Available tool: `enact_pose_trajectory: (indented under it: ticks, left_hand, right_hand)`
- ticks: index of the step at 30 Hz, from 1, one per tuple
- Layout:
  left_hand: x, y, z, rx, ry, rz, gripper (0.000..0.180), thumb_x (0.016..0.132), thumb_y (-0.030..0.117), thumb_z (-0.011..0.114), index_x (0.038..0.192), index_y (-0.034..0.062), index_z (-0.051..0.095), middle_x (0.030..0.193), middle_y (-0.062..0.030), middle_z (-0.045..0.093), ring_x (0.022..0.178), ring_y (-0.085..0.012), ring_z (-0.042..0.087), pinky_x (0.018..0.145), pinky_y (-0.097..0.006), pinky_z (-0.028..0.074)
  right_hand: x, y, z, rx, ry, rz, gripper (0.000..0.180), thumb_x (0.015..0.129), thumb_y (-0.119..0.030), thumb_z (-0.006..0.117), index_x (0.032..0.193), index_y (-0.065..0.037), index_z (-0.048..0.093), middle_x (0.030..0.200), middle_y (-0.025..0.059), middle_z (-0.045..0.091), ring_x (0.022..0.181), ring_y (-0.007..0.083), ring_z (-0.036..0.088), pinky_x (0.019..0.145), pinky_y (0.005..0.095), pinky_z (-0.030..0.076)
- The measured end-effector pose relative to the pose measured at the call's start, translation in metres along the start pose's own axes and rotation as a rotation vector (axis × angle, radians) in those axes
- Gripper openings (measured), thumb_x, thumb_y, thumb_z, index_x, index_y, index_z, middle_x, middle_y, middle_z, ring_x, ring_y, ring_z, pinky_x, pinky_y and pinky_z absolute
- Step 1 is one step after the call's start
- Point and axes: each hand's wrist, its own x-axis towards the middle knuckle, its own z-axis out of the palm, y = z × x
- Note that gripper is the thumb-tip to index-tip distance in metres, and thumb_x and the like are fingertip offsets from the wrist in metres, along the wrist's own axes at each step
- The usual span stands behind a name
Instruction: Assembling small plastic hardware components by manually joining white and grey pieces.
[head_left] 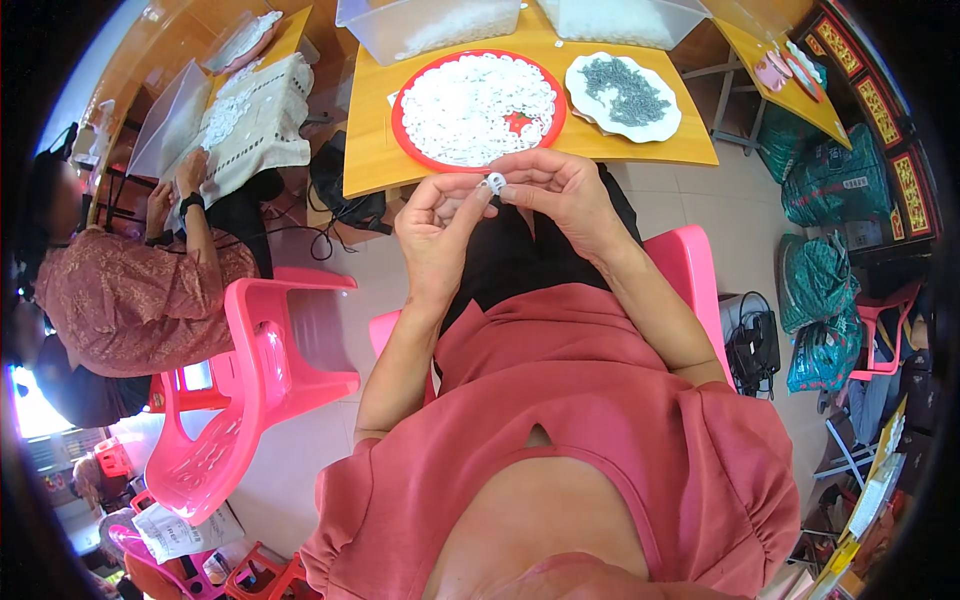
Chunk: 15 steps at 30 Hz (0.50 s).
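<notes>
small white part [494,182] mostly finger-hidden

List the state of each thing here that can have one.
Small white ring part: pinched between both hands.
Left hand: closed on the part.
Right hand: closed on the part.
Red tray: full of white parts.
White plate: heaped with grey pieces.

Empty pink plastic chair [265,370] at left, green patterned sacks [820,290] at right, clear plastic tubs [430,25] on the far orange wooden desk [372,150], seated person in patterned blouse [130,290] far left.
</notes>
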Motion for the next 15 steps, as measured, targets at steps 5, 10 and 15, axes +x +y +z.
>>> enact_pose_trajectory:
  ticks: [5, 10, 15]
  left_hand:
    - [0.0005, 0.0008, 0.0001, -0.003, -0.002, -0.011, 0.012, 0.082, -0.001, 0.062, 0.094, -0.003, 0.059, 0.087, -0.0078, 0.065, 0.071, -0.0083, 0.061, 0.064, -0.019, 0.049]
    - [0.0013, -0.0007, 0.0003, -0.02, -0.004, -0.01, 0.015, 0.081, -0.001, 0.063, 0.095, -0.0035, 0.059, 0.082, -0.0086, 0.064, 0.067, -0.01, 0.061, 0.063, -0.019, 0.048]
    - [0.0017, -0.0017, -0.0004, -0.048, -0.008, -0.02, 0.012, 0.082, -0.002, 0.061, 0.094, -0.003, 0.059, 0.087, -0.0078, 0.064, 0.071, -0.0089, 0.061, 0.065, -0.02, 0.05]
  right_hand:
    - [0.0001, 0.0024, 0.0, 0.04, 0.014, 0.0, 0.022, 0.08, -0.003, 0.063, 0.102, 0.001, 0.062, 0.084, 0.0047, 0.065, 0.063, 0.0057, 0.056, 0.051, 0.0173, 0.043]
    - [-0.0005, 0.0026, -0.0004, 0.037, 0.036, 0.021, 0.021, 0.081, -0.005, 0.064, 0.101, 0.001, 0.062, 0.085, 0.005, 0.065, 0.064, 0.0064, 0.055, 0.051, 0.0184, 0.043]
    - [-0.0002, 0.0037, 0.0, 0.041, 0.033, 0.023, 0.022, 0.081, -0.006, 0.063, 0.102, 0.0, 0.062, 0.087, 0.0053, 0.065, 0.067, 0.0062, 0.056, 0.053, 0.0184, 0.043]
